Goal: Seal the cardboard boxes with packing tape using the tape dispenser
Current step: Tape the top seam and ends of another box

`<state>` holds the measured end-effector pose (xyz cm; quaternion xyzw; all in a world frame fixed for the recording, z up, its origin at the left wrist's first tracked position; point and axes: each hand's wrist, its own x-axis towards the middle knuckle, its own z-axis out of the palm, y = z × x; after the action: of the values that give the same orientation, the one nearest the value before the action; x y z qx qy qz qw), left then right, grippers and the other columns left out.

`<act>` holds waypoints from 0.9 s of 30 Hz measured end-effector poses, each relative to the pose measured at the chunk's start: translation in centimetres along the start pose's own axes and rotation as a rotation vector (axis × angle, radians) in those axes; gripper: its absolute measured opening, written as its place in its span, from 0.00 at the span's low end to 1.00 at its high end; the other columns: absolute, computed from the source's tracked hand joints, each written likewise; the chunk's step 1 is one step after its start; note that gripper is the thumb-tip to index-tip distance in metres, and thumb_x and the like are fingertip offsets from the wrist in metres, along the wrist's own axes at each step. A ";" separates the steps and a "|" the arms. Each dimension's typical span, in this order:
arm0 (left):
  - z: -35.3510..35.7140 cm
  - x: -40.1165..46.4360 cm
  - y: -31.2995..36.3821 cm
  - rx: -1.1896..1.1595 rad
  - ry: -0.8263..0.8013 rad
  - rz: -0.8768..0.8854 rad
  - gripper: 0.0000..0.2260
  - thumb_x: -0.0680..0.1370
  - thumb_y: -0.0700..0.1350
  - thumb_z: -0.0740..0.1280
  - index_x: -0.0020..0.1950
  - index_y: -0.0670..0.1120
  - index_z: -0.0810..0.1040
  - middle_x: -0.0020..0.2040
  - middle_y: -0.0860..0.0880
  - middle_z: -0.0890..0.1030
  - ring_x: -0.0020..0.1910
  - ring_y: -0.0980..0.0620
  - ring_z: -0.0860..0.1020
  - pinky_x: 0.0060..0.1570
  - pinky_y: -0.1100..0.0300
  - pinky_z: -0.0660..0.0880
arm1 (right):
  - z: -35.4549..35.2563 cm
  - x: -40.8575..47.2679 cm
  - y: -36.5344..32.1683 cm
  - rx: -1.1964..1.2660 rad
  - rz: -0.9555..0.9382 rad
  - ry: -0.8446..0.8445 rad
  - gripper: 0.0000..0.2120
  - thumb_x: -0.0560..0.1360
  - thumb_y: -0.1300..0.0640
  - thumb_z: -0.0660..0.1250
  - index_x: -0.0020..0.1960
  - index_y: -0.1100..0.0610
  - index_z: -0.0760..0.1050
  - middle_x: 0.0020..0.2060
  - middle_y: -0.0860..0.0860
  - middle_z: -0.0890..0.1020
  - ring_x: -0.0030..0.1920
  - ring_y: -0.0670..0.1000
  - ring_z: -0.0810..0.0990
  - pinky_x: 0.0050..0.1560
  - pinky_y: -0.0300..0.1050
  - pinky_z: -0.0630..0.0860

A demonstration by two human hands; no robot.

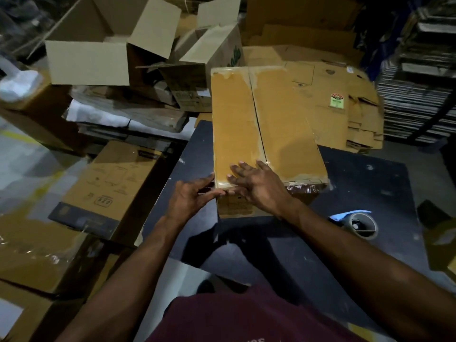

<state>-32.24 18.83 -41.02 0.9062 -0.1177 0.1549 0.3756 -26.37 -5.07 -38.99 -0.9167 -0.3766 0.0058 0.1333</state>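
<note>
1. A closed cardboard box [266, 124] lies on a dark bench [357, 174], its long side running away from the person. Its top flaps meet in a seam down the middle, and glossy tape covers much of the top.
2. The right hand [251, 183] lies flat on the near end of the box top, fingers straight and spread wide, pressing down close to the near left corner.
3. The left hand [195, 196] is at that same near left corner, fingers stretched out straight against the box's edge and side, holding nothing. Its fingertips nearly meet the right hand's thumb.
4. The tape dispenser [357, 224], with its roll of tape, sits on the bench to the right of the box, well apart from both hands, just beyond the right forearm.
5. Flattened cardboard [345, 99] is stacked behind the box to the right. Open empty boxes [108, 48] are piled at the back left, and a printed box [111, 188] stands left of the bench.
</note>
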 end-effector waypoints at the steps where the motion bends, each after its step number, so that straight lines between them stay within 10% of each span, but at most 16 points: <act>1: -0.1 0.2 -0.2 0.014 -0.022 0.052 0.23 0.73 0.52 0.79 0.64 0.42 0.85 0.52 0.45 0.88 0.51 0.66 0.81 0.51 0.82 0.69 | -0.1 0.0 -0.1 -0.019 0.003 -0.018 0.25 0.81 0.40 0.53 0.71 0.49 0.78 0.75 0.52 0.73 0.76 0.55 0.70 0.74 0.66 0.64; 9: 0.4 0.9 -3.1 0.112 0.059 0.317 0.27 0.72 0.56 0.78 0.60 0.36 0.85 0.50 0.43 0.88 0.44 0.51 0.87 0.48 0.64 0.79 | 0.3 -0.3 -0.4 -0.141 -0.016 -0.068 0.32 0.82 0.37 0.43 0.78 0.50 0.68 0.78 0.49 0.67 0.79 0.52 0.64 0.77 0.62 0.60; 20: 0.4 0.3 -3.2 0.246 -0.021 0.218 0.29 0.75 0.60 0.75 0.70 0.44 0.79 0.70 0.48 0.79 0.65 0.46 0.78 0.62 0.55 0.77 | 2.0 -0.7 -0.8 -0.339 -0.096 0.073 0.33 0.71 0.52 0.75 0.75 0.56 0.73 0.74 0.56 0.73 0.75 0.54 0.72 0.73 0.61 0.67; 27: -0.9 1.0 -2.5 0.285 -0.015 0.287 0.36 0.73 0.68 0.73 0.71 0.43 0.78 0.68 0.45 0.79 0.66 0.45 0.76 0.66 0.49 0.74 | 2.4 -1.8 -0.6 -0.383 -0.089 0.185 0.24 0.82 0.47 0.62 0.76 0.53 0.71 0.75 0.53 0.73 0.78 0.54 0.67 0.76 0.63 0.60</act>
<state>-30.66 21.09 -41.65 0.9252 -0.2254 0.2150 0.2167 -28.37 -5.30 -41.32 -0.9044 -0.3970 -0.1559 -0.0092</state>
